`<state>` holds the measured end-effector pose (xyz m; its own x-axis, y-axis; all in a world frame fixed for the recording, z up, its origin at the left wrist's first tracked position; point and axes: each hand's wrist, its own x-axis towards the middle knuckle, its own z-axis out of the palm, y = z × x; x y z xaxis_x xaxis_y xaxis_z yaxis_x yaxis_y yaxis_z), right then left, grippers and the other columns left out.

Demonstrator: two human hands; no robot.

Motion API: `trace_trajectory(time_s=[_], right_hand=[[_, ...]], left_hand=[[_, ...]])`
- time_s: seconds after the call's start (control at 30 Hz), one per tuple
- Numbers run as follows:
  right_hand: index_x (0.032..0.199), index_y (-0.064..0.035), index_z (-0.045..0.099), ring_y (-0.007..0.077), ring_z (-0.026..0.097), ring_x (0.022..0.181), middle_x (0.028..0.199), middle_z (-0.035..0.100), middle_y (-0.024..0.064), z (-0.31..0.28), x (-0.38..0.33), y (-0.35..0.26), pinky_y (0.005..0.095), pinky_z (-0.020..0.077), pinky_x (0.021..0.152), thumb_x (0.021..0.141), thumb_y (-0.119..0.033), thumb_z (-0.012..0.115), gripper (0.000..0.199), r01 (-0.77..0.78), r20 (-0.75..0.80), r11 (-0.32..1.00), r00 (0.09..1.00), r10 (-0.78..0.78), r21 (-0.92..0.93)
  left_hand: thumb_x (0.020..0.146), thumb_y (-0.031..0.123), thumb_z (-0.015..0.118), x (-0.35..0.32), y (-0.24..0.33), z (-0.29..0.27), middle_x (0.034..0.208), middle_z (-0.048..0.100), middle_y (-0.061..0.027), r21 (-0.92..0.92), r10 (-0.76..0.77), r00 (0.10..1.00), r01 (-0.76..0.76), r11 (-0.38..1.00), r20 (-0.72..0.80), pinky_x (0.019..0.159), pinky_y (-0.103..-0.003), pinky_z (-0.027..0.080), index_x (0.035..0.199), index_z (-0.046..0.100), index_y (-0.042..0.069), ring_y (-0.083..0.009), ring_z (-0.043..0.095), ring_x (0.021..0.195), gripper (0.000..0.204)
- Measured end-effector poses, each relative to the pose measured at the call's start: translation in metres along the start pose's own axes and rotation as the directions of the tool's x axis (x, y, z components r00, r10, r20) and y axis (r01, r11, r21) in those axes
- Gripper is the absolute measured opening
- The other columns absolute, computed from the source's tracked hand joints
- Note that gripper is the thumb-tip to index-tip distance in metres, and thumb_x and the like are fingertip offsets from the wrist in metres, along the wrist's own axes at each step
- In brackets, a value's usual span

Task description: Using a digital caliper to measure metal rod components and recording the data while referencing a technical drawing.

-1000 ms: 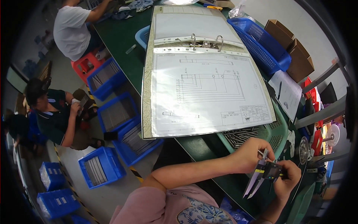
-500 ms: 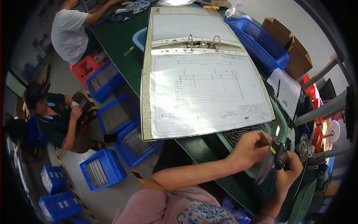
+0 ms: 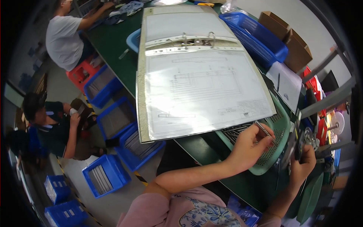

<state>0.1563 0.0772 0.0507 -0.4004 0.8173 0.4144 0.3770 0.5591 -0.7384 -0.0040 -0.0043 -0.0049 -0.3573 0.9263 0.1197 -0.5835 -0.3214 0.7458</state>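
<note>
Between the thumb and fingers of my left hand (image 3: 251, 145) is a thin metal rod (image 3: 265, 130), held tilted above a light green perforated basket (image 3: 283, 130). Several dark metal rods (image 3: 234, 132) lie in that basket, partly hidden by the binder. My right hand (image 3: 303, 162) is closed around a caliper (image 3: 297, 145), which is smeared by motion and stands apart from the rod. An open ring binder (image 3: 206, 90) with a line drawing in a clear sleeve lies on the green table (image 3: 198, 145), beyond my left hand.
A blue basket (image 3: 280, 53) and cardboard boxes (image 3: 298, 49) stand at the far right. Blue bins of rods (image 3: 124, 170) sit on the floor at left. Two people, one in a white shirt (image 3: 64, 38), the other in a dark shirt (image 3: 56, 126), work there. A green tray (image 3: 310, 200) is at lower right.
My right hand has drawn the caliper right, away from the rod. My left hand keeps the rod, now lower over the green basket. The whole view has shifted slightly.
</note>
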Motion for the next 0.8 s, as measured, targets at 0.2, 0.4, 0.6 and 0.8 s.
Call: trace_trajectory(time_s=[0.2, 0.4, 0.6, 0.8], right_hand=[[0.080, -0.0004, 0.053, 0.0015, 0.039, 0.056, 0.065, 0.048, -0.0047, -0.009, 0.010, 0.023, 0.0157, 0.0309, 0.049, 0.055, -0.016, 0.076, 0.037, 0.070, -0.074, 0.997, 0.995, -0.073, -0.034], [0.076, 0.0005, 0.057, 0.0078, 0.036, 0.046, 0.058, 0.046, 0.0016, -0.007, 0.013, 0.014, 0.0200, 0.0274, 0.042, 0.054, -0.013, 0.075, 0.032, 0.239, -0.092, 0.918, 0.955, -0.281, -0.316], [0.091, 0.0007, 0.058, 0.0172, 0.043, 0.047, 0.059, 0.046, 0.0067, -0.020, 0.013, 0.004, 0.0252, 0.0328, 0.043, 0.058, -0.015, 0.069, 0.038, 0.418, 0.057, 0.790, 0.896, -0.441, -0.448], [0.093, 0.0013, 0.058, 0.0185, 0.044, 0.046, 0.057, 0.045, 0.0064, -0.021, 0.012, 0.003, 0.0269, 0.0330, 0.041, 0.058, -0.017, 0.067, 0.041, 0.489, 0.087, 0.738, 0.855, -0.511, -0.465]], left_hand=[[0.084, 0.005, 0.046, -0.001, 0.010, -0.002, 0.090, 0.054, -0.0101, -0.013, -0.028, 0.999, 0.028, 1.000, -0.015, 0.071, -0.027, 0.049, 0.095, 0.047, -0.002, -0.0160, 0.057, 0.079, 0.013], [0.084, 0.006, 0.046, -0.001, 0.014, -0.004, 0.088, 0.053, -0.0137, 0.047, -0.014, 1.000, 0.014, 0.999, -0.015, 0.067, -0.031, 0.052, 0.095, 0.045, -0.005, -0.0219, 0.059, 0.076, 0.016], [0.084, 0.005, 0.045, -0.003, 0.012, -0.005, 0.089, 0.052, -0.0146, 0.081, 0.009, 1.000, -0.009, 0.997, -0.004, 0.067, -0.033, 0.053, 0.098, 0.043, -0.005, -0.0237, 0.059, 0.077, 0.018], [0.083, 0.002, 0.046, -0.007, 0.014, -0.007, 0.093, 0.050, -0.0156, 0.059, 0.022, 1.000, -0.023, 0.998, 0.006, 0.074, -0.032, 0.051, 0.099, 0.042, -0.007, -0.0230, 0.058, 0.082, 0.019]])
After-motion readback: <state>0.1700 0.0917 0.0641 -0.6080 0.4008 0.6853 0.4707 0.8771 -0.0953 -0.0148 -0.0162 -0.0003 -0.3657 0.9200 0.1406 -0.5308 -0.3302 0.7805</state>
